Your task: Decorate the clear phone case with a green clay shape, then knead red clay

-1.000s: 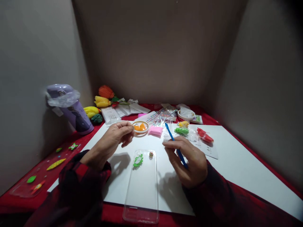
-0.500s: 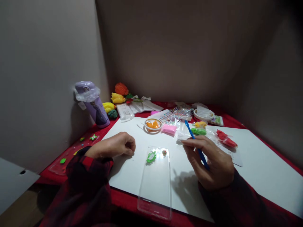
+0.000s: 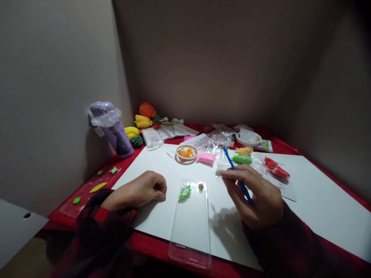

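A clear phone case [image 3: 190, 226] lies between my hands, its near end past the edge of the white board. Near its far end are a spiky green clay ring with a whitish middle [image 3: 184, 192] and a small round charm [image 3: 201, 187]. My right hand [image 3: 253, 197] holds a blue plastic modelling tool [image 3: 229, 157] like a pen, its flattened end pointing up and away, off the case. To the left of the case, my left hand [image 3: 142, 189] rests on the board with fingers curled in and nothing visible in them.
Behind lie an orange clay pack in a round lid [image 3: 187, 153], a pink clay pack [image 3: 206, 157], green clay [image 3: 242, 159], red clay [image 3: 276, 167] and gem stickers [image 3: 217, 138]. A purple bottle [image 3: 117, 135] stands left, near another decorated clear case [image 3: 68, 208].
My left hand has shifted slightly down, uncovering more of a yellow piece on the far-left case. My right hand and the blue tool have drifted a little left in view. The phone case lies still.
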The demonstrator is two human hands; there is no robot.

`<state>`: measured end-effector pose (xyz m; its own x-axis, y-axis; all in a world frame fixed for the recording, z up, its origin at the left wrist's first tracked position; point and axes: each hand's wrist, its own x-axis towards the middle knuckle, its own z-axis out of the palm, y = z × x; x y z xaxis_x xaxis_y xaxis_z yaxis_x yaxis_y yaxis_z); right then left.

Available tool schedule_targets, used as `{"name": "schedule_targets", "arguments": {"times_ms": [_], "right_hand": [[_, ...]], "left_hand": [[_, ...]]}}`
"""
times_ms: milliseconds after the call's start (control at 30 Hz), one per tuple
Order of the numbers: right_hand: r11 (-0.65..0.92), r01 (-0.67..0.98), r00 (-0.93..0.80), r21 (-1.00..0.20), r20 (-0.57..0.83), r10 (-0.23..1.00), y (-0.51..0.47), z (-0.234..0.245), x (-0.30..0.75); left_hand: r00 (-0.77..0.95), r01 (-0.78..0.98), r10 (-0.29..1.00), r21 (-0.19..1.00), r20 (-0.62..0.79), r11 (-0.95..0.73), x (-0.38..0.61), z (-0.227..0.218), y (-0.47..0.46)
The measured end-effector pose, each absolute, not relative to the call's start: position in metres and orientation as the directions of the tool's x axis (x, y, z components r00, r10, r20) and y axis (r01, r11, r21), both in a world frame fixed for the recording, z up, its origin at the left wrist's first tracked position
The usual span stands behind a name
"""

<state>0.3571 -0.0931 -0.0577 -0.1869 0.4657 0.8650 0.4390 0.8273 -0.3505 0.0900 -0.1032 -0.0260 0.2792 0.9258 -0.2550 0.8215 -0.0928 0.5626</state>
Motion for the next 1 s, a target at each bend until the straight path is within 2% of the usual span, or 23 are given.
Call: {"name": "schedule_targets", "arguments": {"times_ms": [100,167,300,400,533,733,1000], "right_hand": [[0.831,0.425,-0.182,-0.358,0.866,0.466,-0.093,-0.056,0.356],[0.833,0.415,-0.175,-0.366,0.866,0.468,-0.093,-0.055,0.356],[0.841,0.394,-0.169,-0.371,0.87,0.463,-0.091,-0.055,0.356],[0.841,0.383,-0.168,-0.382,0.867,0.47,-0.089,-0.057,0.356],[0.839,0.372,-0.16,-0.397,0.863,0.479,-0.088,-0.057,0.356],[0.848,0.349,-0.222,-0.4,0.843,0.489,-0.092,-0.057,0.354],[0.842,0.363,-0.243,-0.399,0.832,0.499,-0.094,-0.056,0.353]], "left_hand": [[0.318,0.822,0.915,0.553,-0.249,-0.135,0.089,-0.026,-0.101],[0.341,0.792,0.912,0.592,-0.228,-0.148,0.088,-0.021,-0.096],[0.331,0.66,0.943,0.722,-0.031,-0.208,0.097,-0.005,-0.075],[0.315,0.562,0.947,0.793,0.059,-0.237,0.114,0.004,-0.057],[0.206,0.485,0.975,0.857,0.082,-0.175,0.133,-0.001,-0.044],[0.102,0.513,0.993,0.852,0.058,-0.103,0.132,-0.024,-0.045],[0.04,0.351,0.998,0.934,0.055,-0.066,0.133,-0.027,-0.05]]}}
